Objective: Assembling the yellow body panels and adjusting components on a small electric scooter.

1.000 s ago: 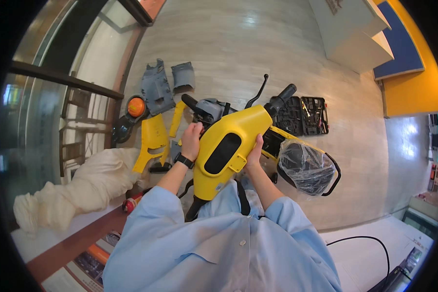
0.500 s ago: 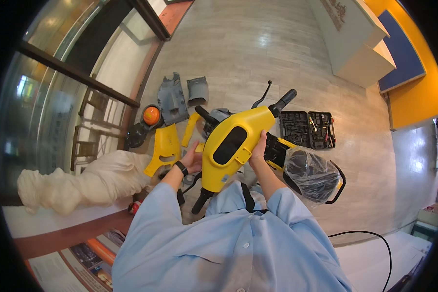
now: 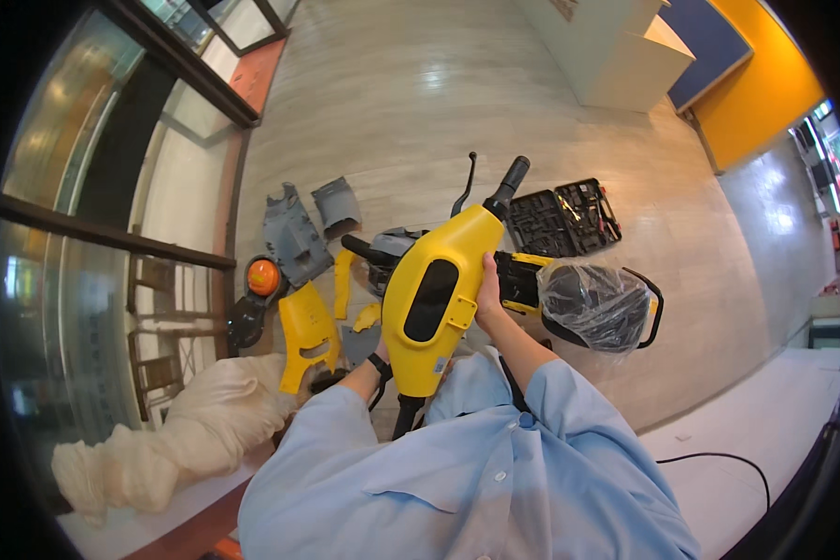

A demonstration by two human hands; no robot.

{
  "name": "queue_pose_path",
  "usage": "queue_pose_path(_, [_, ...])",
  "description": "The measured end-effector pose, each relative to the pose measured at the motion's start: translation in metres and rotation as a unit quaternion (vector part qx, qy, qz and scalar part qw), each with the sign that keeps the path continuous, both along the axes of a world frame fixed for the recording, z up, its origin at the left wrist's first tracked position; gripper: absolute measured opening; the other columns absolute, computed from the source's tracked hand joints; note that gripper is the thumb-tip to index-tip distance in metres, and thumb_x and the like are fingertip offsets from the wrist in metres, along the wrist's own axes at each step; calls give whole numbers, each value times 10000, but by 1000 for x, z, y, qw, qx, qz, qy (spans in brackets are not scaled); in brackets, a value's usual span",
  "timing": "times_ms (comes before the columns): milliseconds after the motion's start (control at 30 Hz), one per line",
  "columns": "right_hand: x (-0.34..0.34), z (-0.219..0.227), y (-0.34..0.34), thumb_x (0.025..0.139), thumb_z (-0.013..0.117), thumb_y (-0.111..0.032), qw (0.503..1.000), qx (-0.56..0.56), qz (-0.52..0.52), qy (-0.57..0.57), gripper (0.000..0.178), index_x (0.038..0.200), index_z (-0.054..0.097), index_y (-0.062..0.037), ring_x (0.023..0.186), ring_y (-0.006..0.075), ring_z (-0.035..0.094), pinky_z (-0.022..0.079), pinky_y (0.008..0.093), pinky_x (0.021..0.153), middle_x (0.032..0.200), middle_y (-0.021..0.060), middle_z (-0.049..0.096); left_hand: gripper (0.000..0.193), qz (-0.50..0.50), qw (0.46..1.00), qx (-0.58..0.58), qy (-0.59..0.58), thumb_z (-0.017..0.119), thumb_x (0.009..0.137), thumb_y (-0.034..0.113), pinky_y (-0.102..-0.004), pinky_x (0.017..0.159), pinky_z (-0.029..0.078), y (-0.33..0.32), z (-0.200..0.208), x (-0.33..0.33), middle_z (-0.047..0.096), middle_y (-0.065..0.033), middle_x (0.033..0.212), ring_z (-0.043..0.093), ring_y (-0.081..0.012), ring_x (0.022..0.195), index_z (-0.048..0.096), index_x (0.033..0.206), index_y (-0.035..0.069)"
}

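In front of me is a scooter's yellow handlebar cover [image 3: 409, 350] with an oval black panel [image 3: 432, 301]. One black grip [image 3: 511, 183] and a brake lever [image 3: 467, 182] stick out at its far end, another grip [image 3: 406, 415] at its near end. My right hand [image 3: 488, 287] is closed round the cover's right edge, by a small tab with holes. Most of my left hand [image 3: 381, 349] is hidden behind the cover's left side, so its fingers do not show. Behind the cover, the black seat [image 3: 593, 303] is wrapped in clear plastic.
An open black tool case [image 3: 565, 219] lies beyond the seat. Grey panels [image 3: 294, 233], a yellow panel [image 3: 308, 331] and a black part with an orange dome [image 3: 263, 277] lie at the left. Cream cloth [image 3: 196, 415] is bundled nearer, beside glass doors. A white counter [image 3: 616, 65] stands far right.
My left hand has slid further behind the cover. The cover has turned a little, its near end closer to upright. My view has shifted, moving the room's things leftward.
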State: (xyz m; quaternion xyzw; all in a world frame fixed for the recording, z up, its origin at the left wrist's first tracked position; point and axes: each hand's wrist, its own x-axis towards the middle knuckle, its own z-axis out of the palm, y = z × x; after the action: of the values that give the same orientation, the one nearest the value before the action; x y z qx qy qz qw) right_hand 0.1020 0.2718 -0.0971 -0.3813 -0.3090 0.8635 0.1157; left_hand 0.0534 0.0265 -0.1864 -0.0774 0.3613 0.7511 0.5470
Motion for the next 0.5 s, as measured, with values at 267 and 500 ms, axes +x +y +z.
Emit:
queue_pose_path(267, [9, 14, 6, 949, 410, -629, 999, -17, -17, 24, 660, 1318, 518, -92, 1044, 242, 638, 519, 362, 922, 1197, 83, 641, 600, -164, 968, 99, -162, 464, 977, 527, -388, 961, 521, 43, 33, -3, 584, -143, 1335, 614, -264, 1141, 507, 1371, 76])
queue_pose_path(500, [30, 40, 21, 939, 493, -578, 959, 154, 46, -234, 593, 1301, 493, -108, 1087, 225, 582, 454, 392, 932, 1216, 102, 601, 554, -243, 913, 204, -258, 526, 971, 454, -403, 931, 540, 48, 67, 14, 588, -150, 1325, 624, -263, 1116, 511, 1361, 60])
